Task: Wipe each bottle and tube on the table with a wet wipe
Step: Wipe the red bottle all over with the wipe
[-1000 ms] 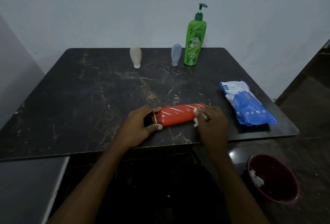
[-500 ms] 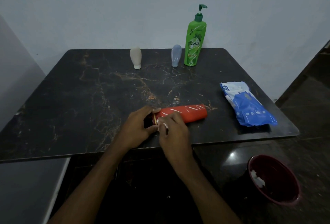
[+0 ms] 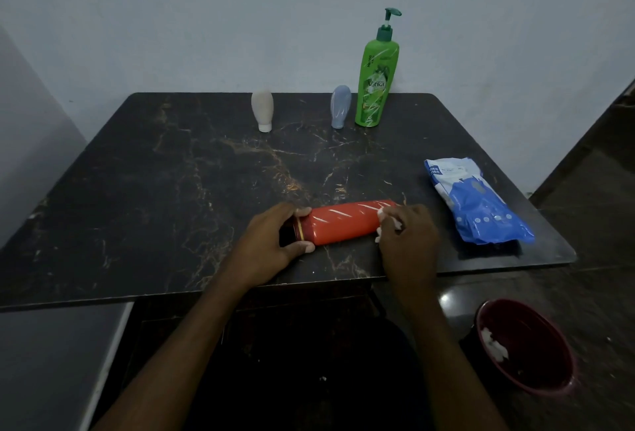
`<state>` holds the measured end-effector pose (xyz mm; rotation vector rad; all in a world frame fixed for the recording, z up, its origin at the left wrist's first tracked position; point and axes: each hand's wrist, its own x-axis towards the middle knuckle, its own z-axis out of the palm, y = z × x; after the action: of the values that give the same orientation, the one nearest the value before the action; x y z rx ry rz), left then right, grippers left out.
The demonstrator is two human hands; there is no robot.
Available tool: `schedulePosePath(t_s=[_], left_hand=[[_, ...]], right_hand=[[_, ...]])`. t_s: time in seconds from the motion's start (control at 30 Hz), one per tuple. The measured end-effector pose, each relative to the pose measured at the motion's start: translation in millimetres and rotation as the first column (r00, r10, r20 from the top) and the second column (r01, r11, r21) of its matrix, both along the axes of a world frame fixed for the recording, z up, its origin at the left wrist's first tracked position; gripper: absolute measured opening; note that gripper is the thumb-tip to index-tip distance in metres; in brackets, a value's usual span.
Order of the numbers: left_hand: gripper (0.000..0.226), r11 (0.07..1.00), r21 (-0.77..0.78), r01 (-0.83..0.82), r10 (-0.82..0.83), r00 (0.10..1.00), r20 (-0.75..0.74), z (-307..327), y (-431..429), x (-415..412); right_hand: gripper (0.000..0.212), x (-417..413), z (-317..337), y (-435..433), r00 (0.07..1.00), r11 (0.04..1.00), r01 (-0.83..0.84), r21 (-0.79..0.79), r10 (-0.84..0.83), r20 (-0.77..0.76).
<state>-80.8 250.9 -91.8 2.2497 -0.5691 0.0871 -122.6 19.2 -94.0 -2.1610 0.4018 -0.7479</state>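
Observation:
A red bottle (image 3: 345,223) lies on its side near the front edge of the dark marble table (image 3: 171,190). My left hand (image 3: 271,241) grips its dark cap end. My right hand (image 3: 407,236) presses a white wet wipe (image 3: 385,224) against the bottle's right end. At the back stand a beige tube (image 3: 262,110), a grey-blue tube (image 3: 340,106) and a green pump bottle (image 3: 376,80), all upright.
A blue and white wipes pack (image 3: 476,204) lies at the table's right side. A dark red bin (image 3: 525,344) with a used white wipe in it sits on the floor at lower right. A pale wall runs behind the table.
My right hand slid the wipe from the bottle's right end to the cap end and back to the right end. My left hand kept hold of the cap end.

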Motion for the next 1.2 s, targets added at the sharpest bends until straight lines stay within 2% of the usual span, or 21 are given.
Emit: schedulePosePath(t_s=[0.2,0.33,0.43,0.57,0.67,0.77,0.87,1.03,1.2], left_hand=[[0.067,1.0,0.005,-0.012,0.012,1.0,0.003,-0.3,-1.1,0.8],[0.071,1.0,0.024,-0.001,0.001,1.0,0.006,0.5,-0.6,0.7],[0.071,1.0,0.011,-0.012,0.013,1.0,-0.008,-0.3,-0.9,1.1],[0.072,1.0,0.017,-0.016,0.016,0.999,-0.034,-0.7,-0.6,1.3],[0.071,1.0,0.016,-0.008,0.008,1.0,-0.027,-0.4,-0.5,0.8],[0.07,1.0,0.018,-0.005,0.005,1.0,-0.024,0.1,-0.8,0.3],[0.07,1.0,0.021,-0.01,0.01,1.0,-0.029,-0.4,-0.9,-1.0],[0.069,1.0,0.014,-0.007,0.007,0.999,-0.034,-0.6,-1.3,-1.1],[0.069,1.0,0.01,-0.011,0.011,0.999,-0.036,-0.3,-0.6,-0.9]], right_hand=[[0.014,-11.0,2.1,70.4,0.966,0.958,-0.257,-0.126,0.26,0.009],[0.015,-11.3,0.7,80.3,0.938,0.928,-0.341,-0.15,0.346,0.008],[0.017,-10.0,0.4,64.3,0.952,0.944,-0.304,-0.132,0.305,-0.01],[0.014,-2.6,0.3,28.0,0.988,0.987,-0.156,-0.037,0.157,0.015],[0.012,-1.6,0.4,9.6,0.998,0.998,-0.049,-0.037,0.05,0.03],[0.011,-1.7,2.4,11.4,1.0,0.999,-0.013,-0.04,0.014,0.022],[0.015,-4.0,4.2,35.2,0.996,0.996,-0.086,-0.005,0.086,0.006],[0.016,-11.5,1.2,77.3,0.951,0.944,-0.295,-0.145,0.304,0.048],[0.017,-6.3,-0.6,54.2,0.952,0.946,-0.301,-0.118,0.305,0.025]])
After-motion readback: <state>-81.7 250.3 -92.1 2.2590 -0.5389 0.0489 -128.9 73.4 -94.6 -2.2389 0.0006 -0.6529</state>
